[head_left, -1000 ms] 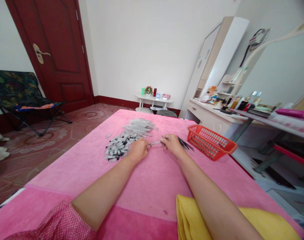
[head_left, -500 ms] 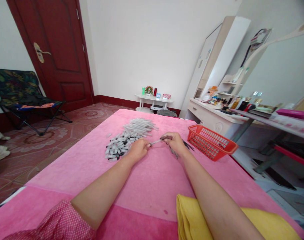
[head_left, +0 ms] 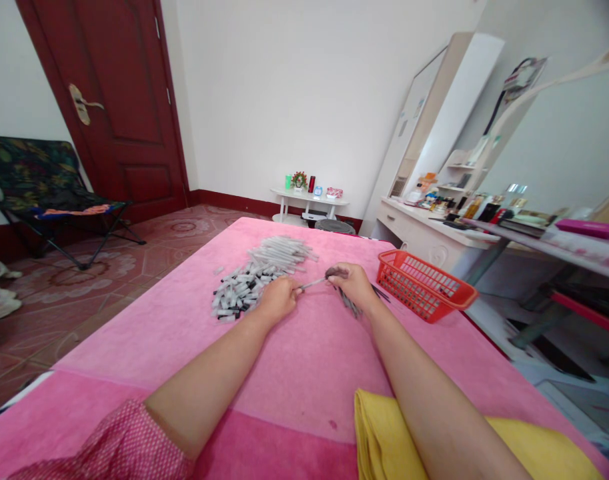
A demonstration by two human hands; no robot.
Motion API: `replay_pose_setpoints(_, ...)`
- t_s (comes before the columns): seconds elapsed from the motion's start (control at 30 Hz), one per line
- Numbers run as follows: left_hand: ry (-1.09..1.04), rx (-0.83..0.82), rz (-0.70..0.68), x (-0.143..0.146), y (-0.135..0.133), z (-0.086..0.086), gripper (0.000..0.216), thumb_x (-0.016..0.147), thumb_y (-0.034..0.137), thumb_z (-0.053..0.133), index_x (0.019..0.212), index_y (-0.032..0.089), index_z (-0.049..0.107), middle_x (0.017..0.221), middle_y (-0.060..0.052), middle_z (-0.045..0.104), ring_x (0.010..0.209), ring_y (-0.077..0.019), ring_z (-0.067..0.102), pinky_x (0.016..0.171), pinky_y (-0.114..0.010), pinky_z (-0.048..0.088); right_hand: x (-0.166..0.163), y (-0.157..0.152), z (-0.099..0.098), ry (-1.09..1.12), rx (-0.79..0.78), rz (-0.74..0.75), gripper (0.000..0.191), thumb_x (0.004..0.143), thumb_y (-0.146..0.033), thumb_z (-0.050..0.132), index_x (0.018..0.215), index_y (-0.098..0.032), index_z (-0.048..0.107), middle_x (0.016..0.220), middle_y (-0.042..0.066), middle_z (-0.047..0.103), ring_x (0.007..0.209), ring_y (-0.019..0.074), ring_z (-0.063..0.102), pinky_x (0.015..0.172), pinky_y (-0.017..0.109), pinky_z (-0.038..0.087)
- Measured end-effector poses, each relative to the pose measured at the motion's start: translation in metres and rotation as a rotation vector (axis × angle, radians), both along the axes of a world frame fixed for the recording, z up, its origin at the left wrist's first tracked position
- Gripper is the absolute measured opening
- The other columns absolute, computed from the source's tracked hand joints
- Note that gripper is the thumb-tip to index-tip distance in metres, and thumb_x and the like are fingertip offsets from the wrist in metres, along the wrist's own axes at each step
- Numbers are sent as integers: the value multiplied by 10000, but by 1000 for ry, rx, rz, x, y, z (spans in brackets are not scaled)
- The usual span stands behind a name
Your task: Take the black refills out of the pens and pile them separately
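A slim, pale pen point(head_left: 313, 284) spans the gap between my two hands above the pink cloth. My left hand point(head_left: 279, 298) pinches its left end. The fingers of my right hand point(head_left: 355, 285) close on the other end, where something dark shows at the fingertips. Grey-black thin sticks point(head_left: 349, 304) lie under my right hand, partly hidden by it, and a few black sticks point(head_left: 381, 293) are just beyond the wrist. Beside my left hand is a heap of clear and black pen caps point(head_left: 237, 291). Behind it lies a pile of translucent pen barrels point(head_left: 280, 251).
A red plastic basket point(head_left: 424, 287) stands at the table's right edge. Folded yellow cloth point(head_left: 379, 433) lies under my right forearm. The pink tablecloth point(head_left: 154, 333) covers the table. A dressing table point(head_left: 434, 233) is to the right, and a folding chair point(head_left: 39, 180) stands left.
Both hands stay almost in place, with the pen held between them. My right fingers have shifted very slightly, and the view has moved a little.
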State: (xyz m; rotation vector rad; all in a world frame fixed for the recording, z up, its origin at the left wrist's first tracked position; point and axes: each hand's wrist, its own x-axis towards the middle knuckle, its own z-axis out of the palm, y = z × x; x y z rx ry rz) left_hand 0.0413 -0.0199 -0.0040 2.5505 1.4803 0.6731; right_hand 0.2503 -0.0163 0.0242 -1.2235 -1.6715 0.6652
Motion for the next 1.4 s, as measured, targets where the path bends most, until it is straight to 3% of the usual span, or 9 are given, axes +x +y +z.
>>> replay_pose_setpoints(0.2,-7,-5,-3,0,-3,4,223,831,216,466,808,194,686,854,-65,674,869,-193,585,730,-262,403,0,-3,3,-44,30,-7,177,647,-232,577,772,-152,674,694,27,663,627,134,583,574,233,449)
replay_pose_setpoints(1.07,8,11,-29,0,0,-1,217,829,220,463,796,190,675,825,-73,651,831,-200,568,697,-267,383,0,2,-2,-153,25,29,169,625,-133,591,763,-147,688,721,32,685,647,132,594,631,239,455)
replay_pose_setpoints(1.27,-9,22,-43,0,1,-2,216,828,217,468,795,179,678,817,-77,658,831,-198,569,710,-266,382,-2,2,-6,-187,47,-18,97,695,-226,586,710,-146,640,642,17,642,572,118,560,569,222,423)
replay_pose_setpoints(1.4,-19,55,-54,-1,2,-2,209,823,209,470,780,176,672,810,-73,659,822,-192,566,708,-262,381,-4,1,-7,-294,21,-82,308,813,-348,492,591,-152,574,527,16,579,502,112,519,523,219,381)
